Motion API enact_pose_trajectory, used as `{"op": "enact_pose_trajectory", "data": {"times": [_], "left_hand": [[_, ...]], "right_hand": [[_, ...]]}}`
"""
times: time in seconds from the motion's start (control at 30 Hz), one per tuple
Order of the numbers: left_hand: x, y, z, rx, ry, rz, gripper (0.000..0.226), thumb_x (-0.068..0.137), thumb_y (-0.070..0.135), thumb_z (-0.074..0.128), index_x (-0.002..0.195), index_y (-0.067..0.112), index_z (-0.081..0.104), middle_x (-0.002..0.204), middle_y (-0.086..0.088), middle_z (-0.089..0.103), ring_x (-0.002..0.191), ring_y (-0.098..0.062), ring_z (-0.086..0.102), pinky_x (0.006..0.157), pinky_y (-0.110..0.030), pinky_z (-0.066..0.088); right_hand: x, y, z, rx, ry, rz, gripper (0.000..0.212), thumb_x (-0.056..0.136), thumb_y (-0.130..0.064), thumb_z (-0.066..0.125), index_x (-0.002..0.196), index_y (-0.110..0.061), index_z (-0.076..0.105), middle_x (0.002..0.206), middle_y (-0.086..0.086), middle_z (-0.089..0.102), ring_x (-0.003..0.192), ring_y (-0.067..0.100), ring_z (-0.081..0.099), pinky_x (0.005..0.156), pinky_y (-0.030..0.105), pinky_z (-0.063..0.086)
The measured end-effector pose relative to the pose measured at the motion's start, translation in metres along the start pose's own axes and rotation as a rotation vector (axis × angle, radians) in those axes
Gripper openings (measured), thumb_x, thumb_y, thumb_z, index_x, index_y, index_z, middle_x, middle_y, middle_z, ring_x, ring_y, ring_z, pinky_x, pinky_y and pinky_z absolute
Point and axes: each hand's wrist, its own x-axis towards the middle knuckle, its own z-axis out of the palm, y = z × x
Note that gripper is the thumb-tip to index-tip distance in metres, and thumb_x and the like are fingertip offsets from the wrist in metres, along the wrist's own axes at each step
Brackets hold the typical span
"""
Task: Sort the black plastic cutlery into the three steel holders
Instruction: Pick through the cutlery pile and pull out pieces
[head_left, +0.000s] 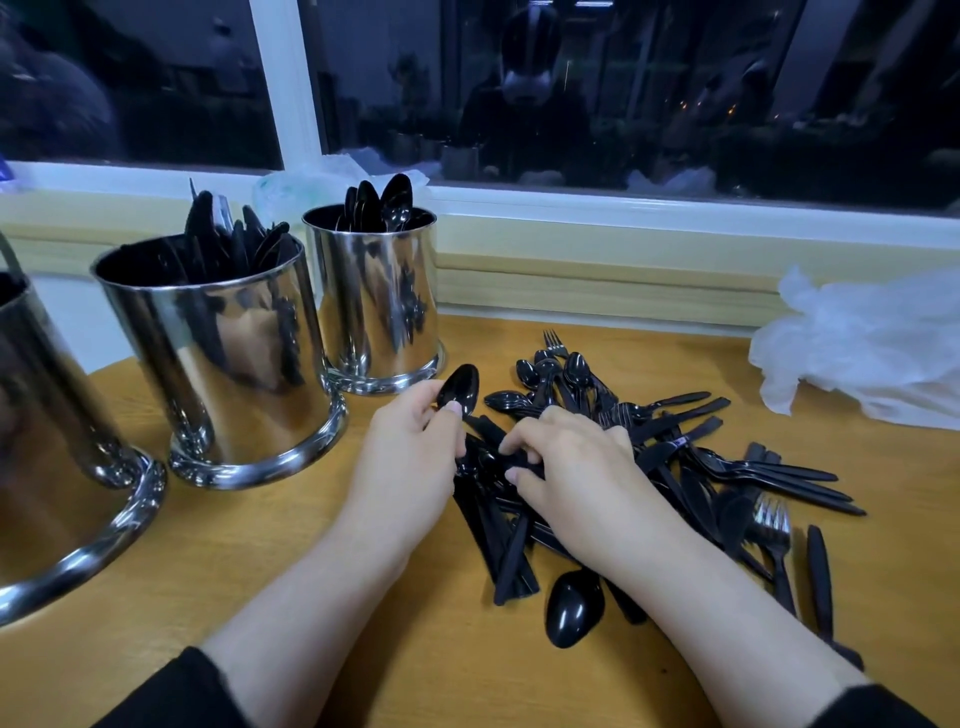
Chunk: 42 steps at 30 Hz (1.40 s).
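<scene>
Now your left hand (415, 447) grips a spoon (458, 391) while your right hand (576, 462) pinches into the cutlery pile (675, 452).

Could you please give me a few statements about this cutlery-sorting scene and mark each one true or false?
1. The left hand holds a black spoon. True.
2. The far holder has forks standing in it. False: spoon bowls stick out of it.
3. The right hand rests on the cutlery pile on the wooden table. True.
4. The middle holder is empty. False: black cutlery stands in it.
5. A crumpled clear plastic bag lies at the table's right edge. True.
</scene>
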Motion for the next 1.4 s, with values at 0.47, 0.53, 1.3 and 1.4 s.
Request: {"op": "enact_pose_trajectory", "data": {"times": [0.47,0.53,1.3,1.4], "left_hand": [[0.000,0.007,-0.004,-0.136,0.046,-0.044,0.047,0.103,0.007,0.036,0.075,0.034,0.065,0.070,-0.008,0.053,0.047,-0.014,0.035,0.043,-0.028,0.029],[0.001,0.006,-0.005,-0.123,0.063,-0.044,0.039,0.104,0.008,0.038,0.089,0.026,0.069,0.069,-0.006,0.056,0.048,-0.014,0.036,0.044,-0.028,0.029],[0.007,0.003,-0.011,-0.050,0.134,-0.107,0.025,0.099,0.009,0.043,0.079,0.003,0.058,0.070,-0.008,0.056,0.049,-0.018,0.038,0.047,-0.033,0.030],[0.008,0.003,-0.011,-0.067,0.136,-0.114,0.023,0.097,0.006,0.042,0.083,0.001,0.059,0.072,-0.010,0.054,0.051,-0.019,0.037,0.047,-0.033,0.029]], "right_hand": [[0.000,0.006,-0.009,0.200,0.244,0.084,0.019,0.100,-0.027,0.059,0.115,-0.027,0.072,0.103,-0.016,0.067,0.101,0.008,0.061,0.106,0.044,0.044],[0.000,0.007,-0.009,0.199,0.254,0.092,0.018,0.101,-0.026,0.059,0.112,-0.027,0.073,0.102,-0.015,0.069,0.100,0.009,0.062,0.107,0.045,0.044],[0.008,-0.012,-0.002,-0.070,-0.079,-0.014,0.036,0.098,-0.053,0.053,0.130,-0.038,0.056,0.109,-0.014,0.044,0.115,0.013,0.041,0.098,0.038,0.029],[0.007,-0.011,-0.002,-0.010,-0.042,-0.006,0.022,0.096,-0.050,0.059,0.115,-0.039,0.059,0.098,-0.016,0.042,0.107,0.010,0.044,0.092,0.035,0.028]]}}
